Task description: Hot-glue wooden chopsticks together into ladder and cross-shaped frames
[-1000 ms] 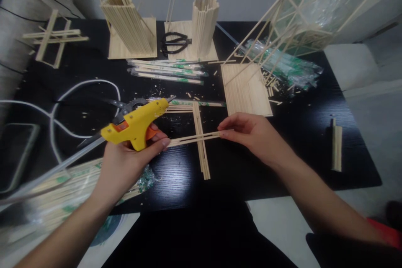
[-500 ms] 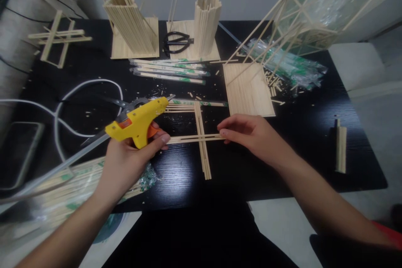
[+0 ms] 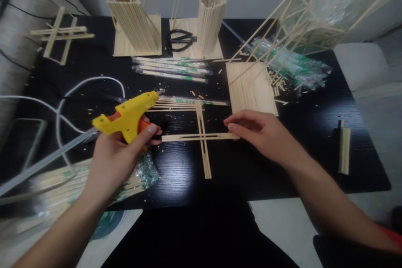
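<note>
My left hand is closed around the grip of a yellow glue gun, its nozzle pointing up and to the right. A clear glue stick sticks out of the gun's rear. Before me, thin wooden sticks form a cross, one double strip lying across another. My right hand pinches the right end of the crosswise strip between thumb and fingers. The cross's left end is free, just beside my left fingertips. Behind the cross lie several loose wooden sticks.
Stick-built towers on square bases stand at the back, with black-handled scissors between them. A stick panel lies right of centre. Bagged sticks lie front left, near a white cable. A short stick bundle lies far right.
My left hand has let go of the cross's left end and moved left and slightly down with the glue gun. My right hand still holds the right end.
</note>
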`<state>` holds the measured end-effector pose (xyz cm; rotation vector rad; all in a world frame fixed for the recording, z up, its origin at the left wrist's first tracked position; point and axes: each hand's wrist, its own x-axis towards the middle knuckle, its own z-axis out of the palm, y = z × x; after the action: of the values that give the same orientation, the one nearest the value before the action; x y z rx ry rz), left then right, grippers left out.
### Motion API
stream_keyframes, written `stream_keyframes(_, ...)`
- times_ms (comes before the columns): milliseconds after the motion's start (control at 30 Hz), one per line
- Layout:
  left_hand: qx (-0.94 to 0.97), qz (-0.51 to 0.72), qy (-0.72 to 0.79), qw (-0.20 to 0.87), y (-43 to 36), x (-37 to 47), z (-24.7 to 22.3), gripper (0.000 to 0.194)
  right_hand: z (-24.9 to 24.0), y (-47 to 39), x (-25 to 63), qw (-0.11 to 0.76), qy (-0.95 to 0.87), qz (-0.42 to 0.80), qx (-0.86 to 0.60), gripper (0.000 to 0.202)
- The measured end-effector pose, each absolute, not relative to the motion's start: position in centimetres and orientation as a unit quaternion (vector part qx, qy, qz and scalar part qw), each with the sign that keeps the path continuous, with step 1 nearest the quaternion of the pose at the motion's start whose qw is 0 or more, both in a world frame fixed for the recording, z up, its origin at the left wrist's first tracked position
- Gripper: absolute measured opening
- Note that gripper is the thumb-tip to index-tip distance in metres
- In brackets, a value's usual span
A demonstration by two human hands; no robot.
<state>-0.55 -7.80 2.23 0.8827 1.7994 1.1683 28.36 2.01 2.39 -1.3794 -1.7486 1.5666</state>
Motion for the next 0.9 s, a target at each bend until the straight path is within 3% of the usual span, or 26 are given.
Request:
stream_keyframes(167,0.364,0.468,0.712,0.376,-8.1,-2.0,2.2,0.023,2.5,1.7,28.4,0.225,-0.675,0.505,-0.489,0.019)
stream_keyframes(400,0.446,0.387,0.703,0.396,-9.6,-4.8,2.9,0.046,3.5,0.9,27.2,0.272,-0.824,0.313,-0.387,0.008)
stream_keyframes(633,0.532,0.328,0.682,0.379,-11.0,-7.1,2.3,0.037,2.5,0.6,23.7,0.261,-0.894,0.271,-0.244,0.008)
stream_keyframes(900,0.520,0.379,0.622,0.447,-10.5,-6.4,2.1,0.032,1.9,0.7,21.8,0.205,-0.931,0.225,-0.199,0.012)
